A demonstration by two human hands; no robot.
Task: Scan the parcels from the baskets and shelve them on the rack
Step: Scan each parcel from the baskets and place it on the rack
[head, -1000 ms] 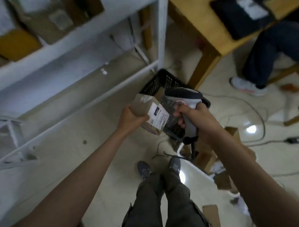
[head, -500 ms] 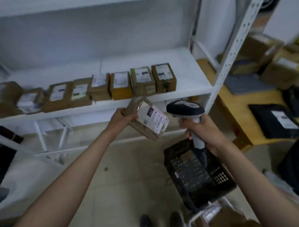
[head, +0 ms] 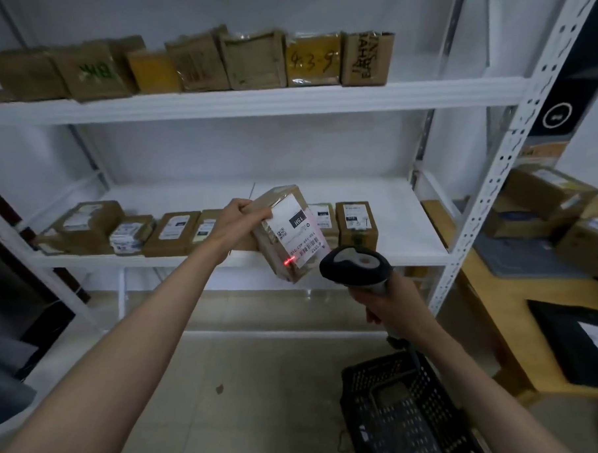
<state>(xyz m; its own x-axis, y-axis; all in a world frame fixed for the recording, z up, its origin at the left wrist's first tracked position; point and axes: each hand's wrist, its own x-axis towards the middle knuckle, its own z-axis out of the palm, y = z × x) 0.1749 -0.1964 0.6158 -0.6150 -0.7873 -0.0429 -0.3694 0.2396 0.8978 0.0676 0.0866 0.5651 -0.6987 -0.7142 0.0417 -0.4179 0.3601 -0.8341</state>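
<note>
My left hand (head: 237, 220) grips a small brown cardboard parcel (head: 286, 232) by its upper left side, holding it tilted in front of the middle shelf (head: 393, 222) of the white rack. Its white label faces me, and a red scanner dot glows on the label's lower edge. My right hand (head: 386, 299) holds a grey and black barcode scanner (head: 356, 265) just below and right of the parcel, its head aimed at the label. A black plastic basket (head: 398, 413) stands on the floor beneath my right forearm.
Several labelled parcels line the front of the middle shelf, and the top shelf (head: 251, 101) carries another row of boxes. A wooden table (head: 521, 319) at the right holds cardboard boxes and a black mailer bag (head: 583, 344). The rack's perforated upright (head: 494, 180) stands between.
My view has swung up from the floor and basket to the rack. Both hands rose; the parcel now sits higher before the middle shelf, and the scanner's red dot shows on its label.
</note>
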